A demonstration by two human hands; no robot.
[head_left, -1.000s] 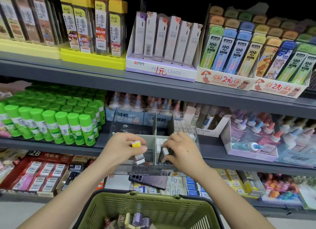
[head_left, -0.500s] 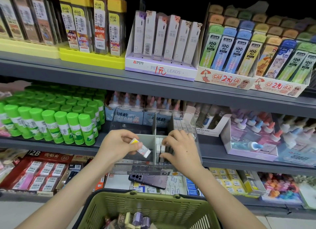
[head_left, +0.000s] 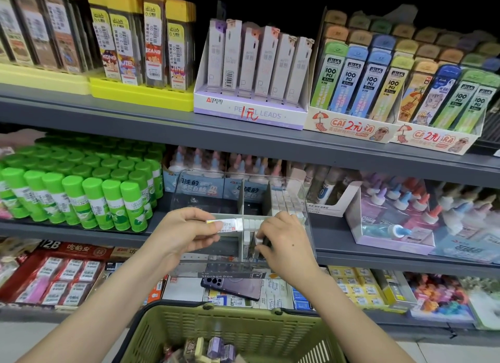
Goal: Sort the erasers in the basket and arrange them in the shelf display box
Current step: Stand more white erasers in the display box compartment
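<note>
A clear display box (head_left: 189, 192) with grey dividers stands on the middle shelf. White erasers (head_left: 286, 203) fill its right compartment in rows. My left hand (head_left: 184, 232) pinches a white eraser with a yellow end (head_left: 226, 225), held level over the box's front left section. My right hand (head_left: 284, 240) reaches into the front middle section, its curled fingers on a white eraser (head_left: 259, 239) that stands among others. The green basket (head_left: 243, 327) sits below, with several loose erasers (head_left: 205, 349) in it.
Green glue sticks (head_left: 81, 197) crowd the shelf left of the box. Glue bottles in a tray (head_left: 392, 222) stand to its right. A dark phone (head_left: 232, 287) lies on the packs under the box. Pencil lead boxes (head_left: 257, 64) line the upper shelf.
My left hand has turned its eraser from upright to level and lifted it slightly toward the divider. My right hand stays in the middle section, shifting a little.
</note>
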